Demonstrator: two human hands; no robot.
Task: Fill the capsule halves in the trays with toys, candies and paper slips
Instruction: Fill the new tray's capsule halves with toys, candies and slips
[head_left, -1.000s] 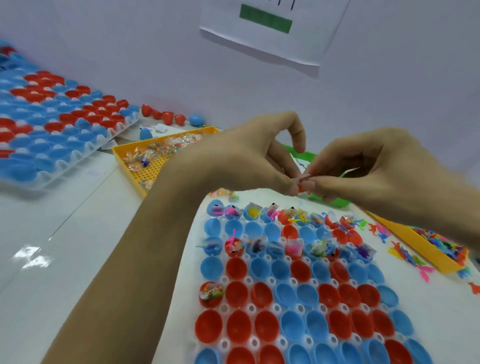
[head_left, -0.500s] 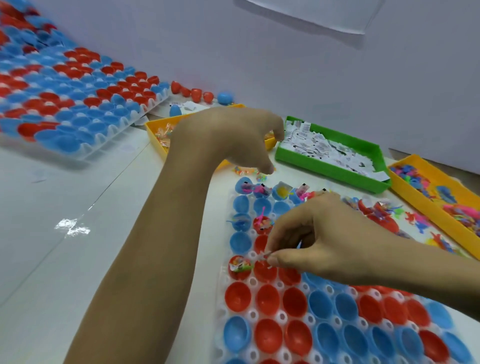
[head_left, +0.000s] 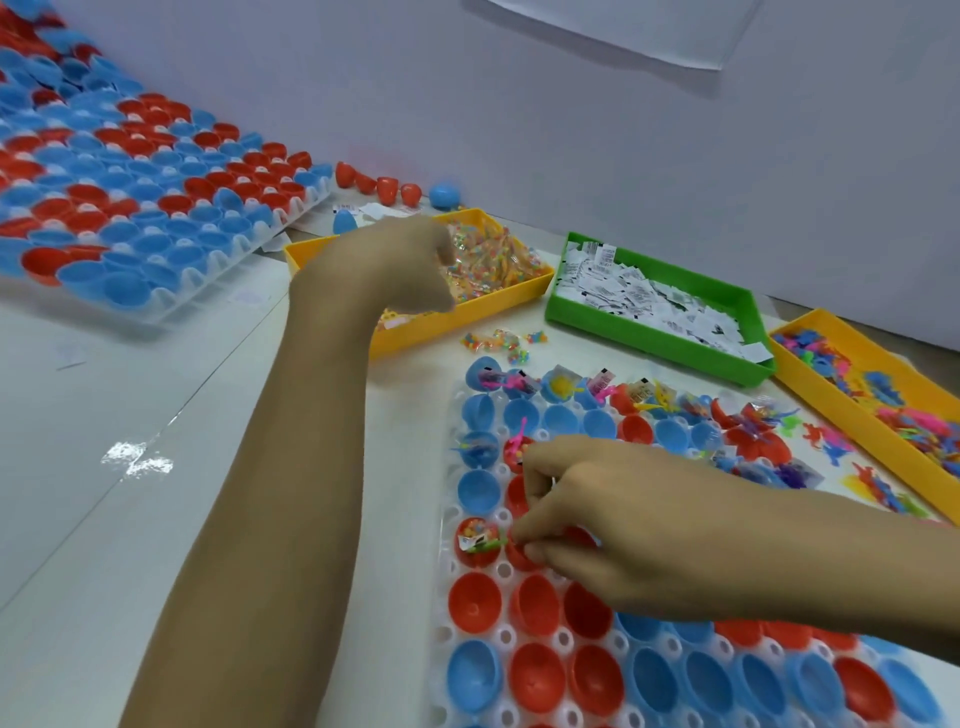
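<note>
Right hand (head_left: 613, 514), fingertips pinched together over a red capsule half (head_left: 522, 556) at 6 o'clock; left hand (head_left: 384, 265), blurred, finger state indiscernible, over the candy bin (head_left: 524, 288) at 12 o'clock.

Bare table (head_left: 156, 467) is left open to the left of the near tray (head_left: 447, 649), crossed only by the left forearm (head_left: 291, 493). The far edge is lined by the candy bin (head_left: 415, 327), the slip bin (head_left: 649, 338) and the toy bin (head_left: 831, 395), and the far left is taken up by a second tray (head_left: 171, 301). The tray's middle cups are covered by the right hand (head_left: 597, 525).

Left hand (head_left: 384, 270) reaching forward, blurred, right hand (head_left: 597, 525) low, fingertips pinched together
</note>
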